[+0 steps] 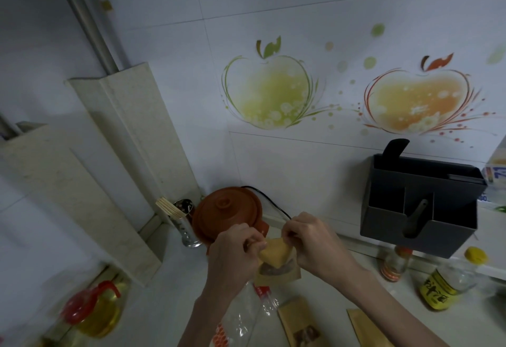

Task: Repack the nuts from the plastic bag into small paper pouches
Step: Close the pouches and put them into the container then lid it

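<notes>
Both my hands hold one small brown paper pouch (276, 266) up above the counter. My left hand (232, 253) pinches its top edge on the left, and my right hand (312, 240) pinches the top edge on the right, so the mouth is spread. Through the pouch's clear window some dark contents show. The clear plastic bag (241, 316) with red print lies on the counter below my left wrist. Two more flat paper pouches (299, 324) (367, 330) lie on the counter at the bottom, under my right forearm.
A terracotta pot (227, 214) with a black cord stands behind my hands, next to a metal chopstick holder (184, 223). A dark utensil rack (421, 204) hangs on the wall at right. Bottles (394, 263) (449, 281) stand at right; an oil jug (95, 308) at bottom left.
</notes>
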A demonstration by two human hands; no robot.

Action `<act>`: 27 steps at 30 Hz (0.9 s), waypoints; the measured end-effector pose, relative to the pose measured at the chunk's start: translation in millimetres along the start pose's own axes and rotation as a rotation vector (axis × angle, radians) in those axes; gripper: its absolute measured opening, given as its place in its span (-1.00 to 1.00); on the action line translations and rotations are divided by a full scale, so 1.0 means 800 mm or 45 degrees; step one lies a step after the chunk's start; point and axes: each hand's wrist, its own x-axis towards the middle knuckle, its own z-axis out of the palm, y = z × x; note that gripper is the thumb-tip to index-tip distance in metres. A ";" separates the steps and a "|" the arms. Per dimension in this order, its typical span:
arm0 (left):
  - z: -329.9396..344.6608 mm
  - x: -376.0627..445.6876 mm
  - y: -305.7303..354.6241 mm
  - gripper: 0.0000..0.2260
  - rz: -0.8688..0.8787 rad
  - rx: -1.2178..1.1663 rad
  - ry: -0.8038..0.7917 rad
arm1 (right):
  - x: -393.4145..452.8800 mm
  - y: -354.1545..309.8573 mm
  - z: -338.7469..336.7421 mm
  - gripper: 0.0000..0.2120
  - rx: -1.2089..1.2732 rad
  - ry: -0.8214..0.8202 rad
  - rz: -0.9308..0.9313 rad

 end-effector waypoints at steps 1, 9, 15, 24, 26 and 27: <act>0.001 -0.003 0.001 -0.91 -0.006 0.009 -0.013 | 0.000 -0.002 0.003 -0.91 -0.016 -0.039 -0.015; 0.003 -0.010 0.013 -0.93 0.156 0.157 -0.002 | 0.010 -0.015 0.008 -0.87 -0.149 -0.184 -0.059; -0.005 -0.007 0.016 -0.93 0.154 0.168 0.054 | 0.010 -0.025 0.002 -0.46 -0.015 -0.080 -0.062; -0.017 -0.004 0.035 -0.82 0.275 0.242 0.173 | 0.009 -0.036 -0.011 -0.73 0.058 0.115 -0.093; -0.018 -0.005 0.037 -0.81 0.294 0.234 0.205 | 0.008 -0.037 -0.013 -0.76 0.079 0.130 -0.083; -0.018 -0.006 0.037 -0.82 0.295 0.231 0.215 | 0.007 -0.038 -0.013 -0.79 0.079 0.123 -0.080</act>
